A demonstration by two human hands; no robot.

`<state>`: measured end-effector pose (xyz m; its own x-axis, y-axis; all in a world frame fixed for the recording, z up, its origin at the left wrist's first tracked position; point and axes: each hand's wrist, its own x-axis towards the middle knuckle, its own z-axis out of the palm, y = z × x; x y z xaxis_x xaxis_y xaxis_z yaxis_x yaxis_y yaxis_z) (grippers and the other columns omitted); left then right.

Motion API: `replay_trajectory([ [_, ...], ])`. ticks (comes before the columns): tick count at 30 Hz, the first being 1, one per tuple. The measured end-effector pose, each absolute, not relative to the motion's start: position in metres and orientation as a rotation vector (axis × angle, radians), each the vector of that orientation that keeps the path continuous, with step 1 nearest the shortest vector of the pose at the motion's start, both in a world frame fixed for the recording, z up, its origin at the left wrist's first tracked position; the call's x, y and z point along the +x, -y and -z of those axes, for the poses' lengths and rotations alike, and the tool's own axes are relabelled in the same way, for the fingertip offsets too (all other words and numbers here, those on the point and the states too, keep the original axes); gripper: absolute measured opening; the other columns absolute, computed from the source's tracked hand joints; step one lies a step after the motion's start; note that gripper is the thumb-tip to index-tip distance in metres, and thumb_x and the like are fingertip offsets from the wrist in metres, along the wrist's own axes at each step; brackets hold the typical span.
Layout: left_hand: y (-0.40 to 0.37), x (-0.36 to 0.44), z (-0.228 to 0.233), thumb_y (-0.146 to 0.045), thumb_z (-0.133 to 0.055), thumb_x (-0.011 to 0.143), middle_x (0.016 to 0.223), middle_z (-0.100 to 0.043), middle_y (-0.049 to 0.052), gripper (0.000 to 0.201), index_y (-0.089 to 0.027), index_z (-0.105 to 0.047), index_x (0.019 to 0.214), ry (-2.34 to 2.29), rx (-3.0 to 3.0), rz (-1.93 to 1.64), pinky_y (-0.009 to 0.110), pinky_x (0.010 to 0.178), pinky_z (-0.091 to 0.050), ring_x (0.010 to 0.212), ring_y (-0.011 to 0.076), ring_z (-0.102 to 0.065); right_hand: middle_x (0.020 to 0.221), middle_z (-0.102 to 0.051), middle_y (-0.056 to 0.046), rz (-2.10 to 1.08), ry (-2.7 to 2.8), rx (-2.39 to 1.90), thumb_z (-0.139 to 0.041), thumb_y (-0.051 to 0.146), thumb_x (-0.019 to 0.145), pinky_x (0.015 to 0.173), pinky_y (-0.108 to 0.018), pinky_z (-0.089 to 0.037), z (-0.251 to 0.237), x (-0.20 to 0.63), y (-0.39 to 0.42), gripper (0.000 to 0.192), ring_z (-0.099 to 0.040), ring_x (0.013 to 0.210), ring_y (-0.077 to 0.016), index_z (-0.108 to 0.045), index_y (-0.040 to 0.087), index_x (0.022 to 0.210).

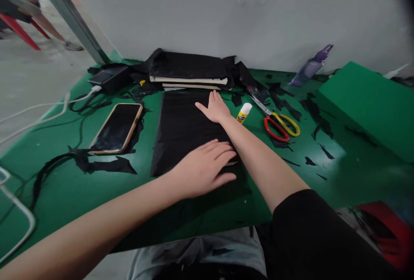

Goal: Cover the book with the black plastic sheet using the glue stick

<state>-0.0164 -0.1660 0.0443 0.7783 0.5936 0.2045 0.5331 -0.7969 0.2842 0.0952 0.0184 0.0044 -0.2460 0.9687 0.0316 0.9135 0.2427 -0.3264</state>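
A flat black-covered book [181, 129] lies on the green table in front of me. My left hand [203, 168] rests over its near edge, palm down with the fingers stretched out to the right. Farther up, my right hand [215, 107] is laid flat on the upper right of the cover, thumb spread to the left. Neither hand grips anything. Just right of my right wrist is a glue stick [244, 112] with a white cap. Scissors [273, 118] with red and yellow handles lie beyond it, blades pointing away from me.
Black-wrapped books [190, 66] are stacked at the back by the wall. A phone [117, 128], a black box [109, 78] with white cables, and black scraps [106, 163] lie left. To the right are a purple spray bottle [310, 68] and a green panel [368, 107].
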Motion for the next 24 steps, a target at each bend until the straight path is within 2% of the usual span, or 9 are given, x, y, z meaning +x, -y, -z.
replay_trajectory([
  [3, 0.149, -0.028, -0.055, -0.047, -0.034, 0.095, 0.131, -0.052, 0.010, 0.047, -0.013, -0.053, 0.123, -1.078, 2.804, -0.371, 0.037, 0.110, -0.031, 0.127, 0.0220, -0.043, 0.154, -0.010, -0.019, -0.363, 2.277, -1.765, -0.022, 0.073, 0.081, 0.115, -0.039, -0.012, -0.003, 0.095, -0.019, 0.101, -0.008, 0.143, -0.0286, -0.014, -0.005, 0.145],
  [7, 0.115, -0.044, -0.052, -0.046, -0.034, 0.095, 0.135, -0.049, 0.009, 0.048, -0.013, -0.049, 0.128, -1.053, 2.861, -0.315, 0.035, 0.109, -0.032, 0.127, 0.0204, -0.043, 0.154, -0.009, -0.019, -0.360, 2.277, -1.767, -0.022, 0.072, 0.081, 0.115, -0.040, -0.012, -0.001, 0.095, -0.022, 0.100, -0.008, 0.142, -0.0293, -0.014, -0.004, 0.145],
  [12, 0.087, -0.048, -0.036, -0.046, -0.035, 0.095, 0.139, -0.045, 0.009, 0.051, -0.013, -0.044, 0.133, -0.948, 2.888, -0.290, 0.034, 0.112, -0.025, 0.133, 0.0188, -0.035, 0.154, -0.010, -0.019, -0.345, 2.291, -1.781, -0.024, 0.072, 0.081, 0.115, -0.041, -0.013, 0.000, 0.094, -0.024, 0.100, -0.008, 0.142, -0.0294, -0.015, -0.004, 0.145],
  [18, 0.090, -0.040, -0.024, -0.050, -0.033, 0.094, 0.145, -0.037, 0.010, 0.059, -0.014, -0.033, 0.140, -0.862, 2.876, -0.275, 0.034, 0.114, -0.020, 0.137, 0.0182, -0.028, 0.154, -0.008, -0.019, -0.357, 2.304, -1.773, -0.022, 0.070, 0.083, 0.115, -0.040, -0.011, 0.000, 0.096, -0.026, 0.097, -0.007, 0.143, -0.0293, -0.013, -0.004, 0.145],
  [24, 0.092, -0.039, -0.019, -0.055, -0.027, 0.094, 0.152, -0.023, 0.008, 0.064, -0.019, -0.020, 0.146, -0.753, 2.898, -0.136, 0.040, 0.115, -0.007, 0.142, 0.0198, -0.015, 0.155, -0.007, -0.017, -0.355, 2.311, -1.807, -0.023, 0.069, 0.083, 0.115, -0.040, -0.011, -0.001, 0.094, -0.026, 0.097, -0.006, 0.143, -0.0283, -0.011, -0.003, 0.146],
])
